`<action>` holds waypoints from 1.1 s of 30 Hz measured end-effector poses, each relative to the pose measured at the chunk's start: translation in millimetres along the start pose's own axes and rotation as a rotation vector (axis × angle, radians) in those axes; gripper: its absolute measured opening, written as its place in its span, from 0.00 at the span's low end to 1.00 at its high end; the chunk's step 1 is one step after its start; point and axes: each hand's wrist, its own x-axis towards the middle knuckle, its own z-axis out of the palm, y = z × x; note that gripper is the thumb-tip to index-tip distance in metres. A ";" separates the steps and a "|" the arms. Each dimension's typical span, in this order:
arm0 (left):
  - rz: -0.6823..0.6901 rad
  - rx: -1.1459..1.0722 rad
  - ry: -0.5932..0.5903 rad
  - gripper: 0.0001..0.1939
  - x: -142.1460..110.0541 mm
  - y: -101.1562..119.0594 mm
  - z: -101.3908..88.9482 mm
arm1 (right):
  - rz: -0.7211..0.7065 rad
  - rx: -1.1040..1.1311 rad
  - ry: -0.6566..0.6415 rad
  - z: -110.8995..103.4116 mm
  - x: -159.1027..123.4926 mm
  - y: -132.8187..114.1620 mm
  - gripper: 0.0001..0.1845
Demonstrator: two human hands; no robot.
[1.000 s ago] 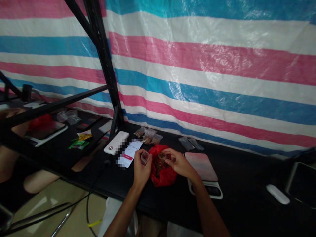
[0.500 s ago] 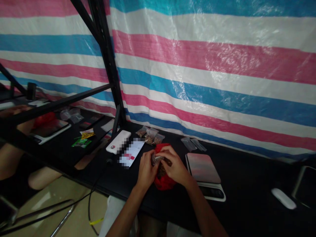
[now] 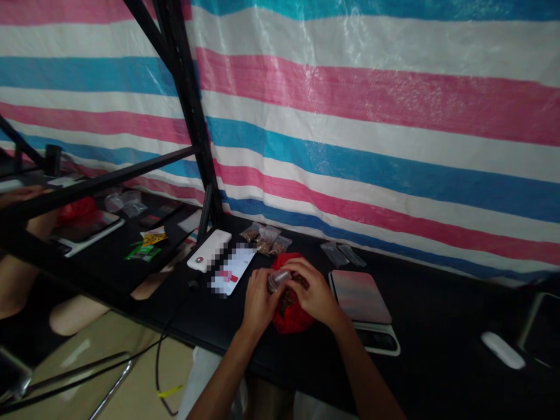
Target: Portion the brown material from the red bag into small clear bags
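My left hand [image 3: 259, 297] is closed around a small clear plastic bag [image 3: 273, 284], its mouth held open. A small clear plastic cup [image 3: 283, 276] lies tipped on its side at that mouth, pinched in the fingers of my right hand [image 3: 312, 291]. Below both hands stands an open red plastic bag [image 3: 294, 321] with brown, grain-like bits [image 3: 287, 301] inside. My fingers hide part of the cup and most of the small bag. A kitchen scale [image 3: 362, 297] sits just right of my right hand.
Several filled clear bags [image 3: 266, 239] lie behind the red bag. Flat clear bags [image 3: 336, 255] rest near the striped sheet. A phone [image 3: 234, 268] and a white power bank [image 3: 209, 251] are at left, a white oblong item [image 3: 503, 350] at right. Beyond the black frame [image 3: 186, 99] a co-worker's arm [image 3: 37, 233] shows.
My right hand has brought the cup left, out of the red bag, and tipped it at the small bag's mouth. My left hand has moved slightly right to meet it.
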 end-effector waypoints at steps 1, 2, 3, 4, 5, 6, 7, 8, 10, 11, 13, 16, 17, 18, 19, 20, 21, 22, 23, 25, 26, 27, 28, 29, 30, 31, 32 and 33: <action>-0.006 -0.005 0.010 0.08 0.4 0.7 0.2 | -0.001 0.008 0.015 -2.3 0.3 -0.6 0.12; -0.011 -0.010 0.022 0.08 1.0 1.4 0.5 | 0.001 0.015 0.029 -5.1 0.4 -1.0 0.11; -0.016 -0.015 0.038 0.08 1.9 2.1 0.6 | 0.005 0.026 0.038 -8.3 0.3 -0.9 0.11; -0.025 -0.022 0.060 0.08 3.0 2.8 0.4 | 0.011 0.043 0.036 -11.6 0.1 -0.3 0.11; -0.039 -0.033 0.087 0.09 3.8 3.7 -0.1 | 0.020 0.062 0.021 -14.9 -0.3 0.6 0.12; -0.062 -0.047 0.123 0.09 4.0 5.1 -1.1 | 0.034 0.078 -0.004 -17.7 -0.8 1.9 0.14; -0.095 -0.062 0.172 0.09 3.0 7.2 -2.7 | 0.051 0.086 -0.036 -20.0 -1.4 3.5 0.16; -0.140 -0.076 0.234 0.10 0.2 10.1 -4.8 | 0.067 0.081 -0.069 -21.5 -2.1 5.3 0.18; -0.257 -0.090 0.357 0.12 -12.3 19.4 -9.9 | 0.089 0.023 -0.122 -22.2 -3.4 9.1 0.22; -0.332 -0.088 0.404 0.13 -22.1 25.6 -12.5 | 0.095 -0.021 -0.145 -21.7 -4.1 10.9 0.24; -0.478 -0.074 0.345 0.14 -46.6 39.9 -15.9 | 0.103 -0.095 -0.184 -20.0 -5.4 14.5 0.26; -0.614 -0.093 0.134 0.13 -80.7 58.9 -13.0 | 0.116 -0.138 -0.210 -17.9 -7.6 19.4 0.25; -0.626 -0.118 0.097 0.13 -87.4 62.8 -9.5 | 0.121 -0.139 -0.214 -17.6 -8.4 20.7 0.24; -0.623 -0.153 0.090 0.13 -90.8 65.0 -5.0 | 0.126 -0.141 -0.220 -17.5 -9.2 21.8 0.23; -0.602 -0.187 0.101 0.13 -91.2 65.3 -0.1 | 0.131 -0.142 -0.228 -17.6 -10.0 22.6 0.22; -0.564 -0.214 0.132 0.13 -88.9 64.2 5.0 | 0.135 -0.141 -0.237 -17.7 -10.6 23.2 0.22; -0.517 -0.230 0.181 0.14 -84.8 61.9 9.8 | 0.138 -0.139 -0.246 -17.9 -11.2 23.6 0.21; -0.483 -0.229 0.236 0.14 -79.7 59.1 13.9 | 0.141 -0.138 -0.254 -18.1 -11.7 23.9 0.20; -0.460 -0.221 0.287 0.14 -74.4 56.1 17.2 | 0.143 -0.138 -0.261 -18.3 -12.1 24.1 0.20; -0.440 -0.244 0.358 0.15 -65.7 50.9 21.0 | 0.149 -0.143 -0.270 -18.8 -12.7 24.7 0.17; -0.442 -0.285 0.374 0.15 -62.9 48.8 21.6 | 0.153 -0.147 -0.273 -19.1 -13.0 25.1 0.17; -0.447 -0.341 0.378 0.16 -61.1 47.1 21.5 | 0.157 -0.153 -0.274 -19.3 -13.1 25.5 0.16; -0.458 -0.399 0.378 0.16 -60.1 45.6 20.9 | 0.161 -0.160 -0.274 -19.5 -13.2 25.8 0.17; -0.473 -0.448 0.373 0.17 -59.6 44.1 19.9 | 0.165 -0.168 -0.275 -19.5 -13.3 25.9 0.17; -0.492 -0.482 0.368 0.17 -59.4 42.5 18.8 | 0.170 -0.176 -0.277 -19.5 -13.3 25.8 0.18; -0.514 -0.500 0.366 0.17 -59.2 40.9 17.5 | 0.174 -0.185 -0.281 -19.3 -13.3 25.5 0.19; -0.535 -0.507 0.366 0.17 -58.9 39.4 16.3 | 0.179 -0.195 -0.285 -19.0 -13.3 24.9 0.20; -0.551 -0.512 0.366 0.17 -58.4 37.9 15.3 | 0.184 -0.207 -0.288 -18.5 -13.2 24.0 0.20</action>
